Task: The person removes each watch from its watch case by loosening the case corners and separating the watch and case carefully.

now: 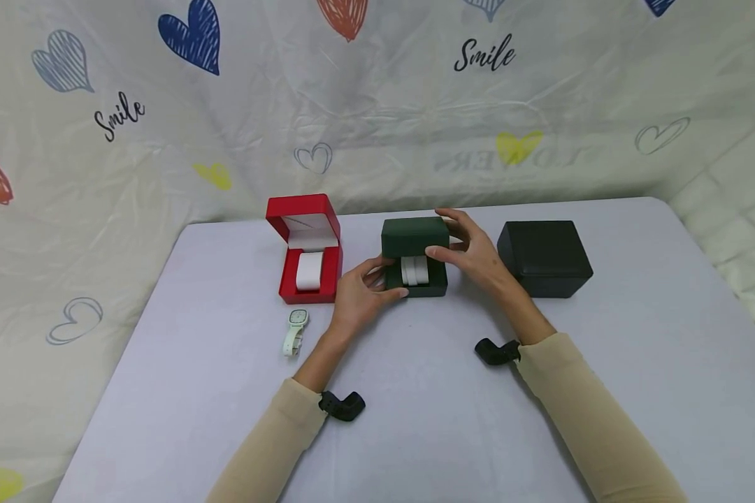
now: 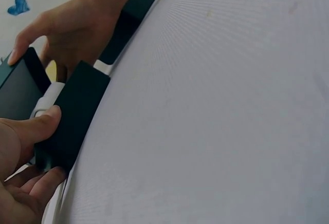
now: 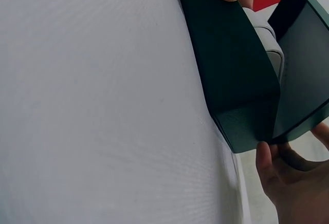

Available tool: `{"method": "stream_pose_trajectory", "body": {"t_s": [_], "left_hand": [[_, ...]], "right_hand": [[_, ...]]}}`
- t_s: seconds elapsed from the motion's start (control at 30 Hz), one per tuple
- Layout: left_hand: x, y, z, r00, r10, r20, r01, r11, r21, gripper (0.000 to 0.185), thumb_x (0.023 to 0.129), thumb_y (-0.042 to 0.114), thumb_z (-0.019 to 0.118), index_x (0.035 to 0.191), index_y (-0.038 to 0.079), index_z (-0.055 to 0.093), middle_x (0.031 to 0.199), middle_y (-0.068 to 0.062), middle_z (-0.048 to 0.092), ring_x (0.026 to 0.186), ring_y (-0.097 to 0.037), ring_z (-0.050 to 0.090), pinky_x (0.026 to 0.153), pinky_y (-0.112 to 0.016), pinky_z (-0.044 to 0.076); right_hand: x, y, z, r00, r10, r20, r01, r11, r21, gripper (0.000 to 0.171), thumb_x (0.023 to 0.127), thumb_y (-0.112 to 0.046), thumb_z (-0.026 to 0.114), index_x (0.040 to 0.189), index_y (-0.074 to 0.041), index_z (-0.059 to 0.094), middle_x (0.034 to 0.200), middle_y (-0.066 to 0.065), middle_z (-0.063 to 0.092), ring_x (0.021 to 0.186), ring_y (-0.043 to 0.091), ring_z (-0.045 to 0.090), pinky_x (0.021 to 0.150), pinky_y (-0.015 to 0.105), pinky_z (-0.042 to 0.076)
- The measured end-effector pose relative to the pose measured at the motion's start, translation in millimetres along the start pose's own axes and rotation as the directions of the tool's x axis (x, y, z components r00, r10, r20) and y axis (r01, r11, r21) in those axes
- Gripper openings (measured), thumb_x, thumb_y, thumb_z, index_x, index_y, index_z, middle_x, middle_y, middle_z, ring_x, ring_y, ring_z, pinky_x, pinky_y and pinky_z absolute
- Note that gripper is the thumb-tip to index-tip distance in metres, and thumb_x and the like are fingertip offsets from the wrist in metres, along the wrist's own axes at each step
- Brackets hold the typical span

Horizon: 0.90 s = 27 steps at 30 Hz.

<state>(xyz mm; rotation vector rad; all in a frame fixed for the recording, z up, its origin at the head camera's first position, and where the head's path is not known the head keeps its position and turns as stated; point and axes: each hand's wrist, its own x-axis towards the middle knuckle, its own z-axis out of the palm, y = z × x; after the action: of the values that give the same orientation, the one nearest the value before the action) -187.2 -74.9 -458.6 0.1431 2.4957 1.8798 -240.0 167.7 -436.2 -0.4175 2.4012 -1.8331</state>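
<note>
Holding the green box (image 1: 415, 257) at frame centre, the left hand (image 1: 358, 297) grips its base while the right hand (image 1: 472, 251) curls fingers round the lid. Steadying the base on the worktop (image 1: 415, 391) looks wise, so the white cushion (image 1: 414, 270) stays seated.

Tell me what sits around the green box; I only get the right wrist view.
Observer: A closed black box stands to the right of the green box.
Operator: Report the left side.
Observer: An open red box with a white cushion.
Operator: Say whether any watch is out.
Observer: A pale watch lies on the table, in front of the red box.
</note>
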Motion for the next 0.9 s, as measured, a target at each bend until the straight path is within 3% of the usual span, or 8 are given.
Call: {"method": "stream_pose_trajectory", "body": {"t_s": [0.3, 0.7, 0.9], "left_hand": [[-0.6, 0.6, 0.3, 1.0, 0.0, 0.008, 0.0, 0.999, -0.048, 0.057, 0.083, 0.009, 0.088, 0.136, 0.009, 0.067, 0.145, -0.011, 0.064, 0.132, -0.033, 0.066, 0.101, -0.043, 0.057], [-1.6, 1.2, 0.7, 1.0, 0.012, 0.007, -0.012, 0.999, -0.047, 0.053, 0.082, 0.008, 0.088, 0.132, 0.008, 0.069, 0.153, -0.01, 0.058, 0.132, -0.034, 0.066, 0.1, -0.042, 0.057], [-1.4, 0.6, -0.5, 1.0, 0.021, 0.0, -0.021, 0.999, -0.032, 0.053, 0.082, 0.009, 0.089, 0.13, 0.009, 0.069, 0.155, -0.01, 0.056, 0.132, -0.034, 0.066, 0.099, -0.042, 0.058]], "right_hand": [[1.1, -1.5, 3.5, 0.998, -0.058, -0.025, 0.057, 0.998, -0.024, 0.064, 0.096, -0.03, 0.073, 0.154, -0.03, 0.046, 0.153, 0.013, 0.052, 0.139, 0.033, 0.055, 0.111, 0.056, 0.048], [3.6, -4.7, 7.6, 0.998, -0.017, -0.063, 0.013, 0.998, -0.06, 0.059, 0.1, -0.043, 0.064, 0.154, -0.026, 0.046, 0.148, 0.017, 0.056, 0.138, 0.038, 0.056, 0.109, 0.057, 0.046], [3.9, -6.6, 9.2, 0.998, -0.019, -0.064, 0.014, 0.997, -0.07, 0.056, 0.101, -0.045, 0.062, 0.153, -0.032, 0.047, 0.152, 0.014, 0.054, 0.142, 0.037, 0.054, 0.111, 0.059, 0.045]]}}
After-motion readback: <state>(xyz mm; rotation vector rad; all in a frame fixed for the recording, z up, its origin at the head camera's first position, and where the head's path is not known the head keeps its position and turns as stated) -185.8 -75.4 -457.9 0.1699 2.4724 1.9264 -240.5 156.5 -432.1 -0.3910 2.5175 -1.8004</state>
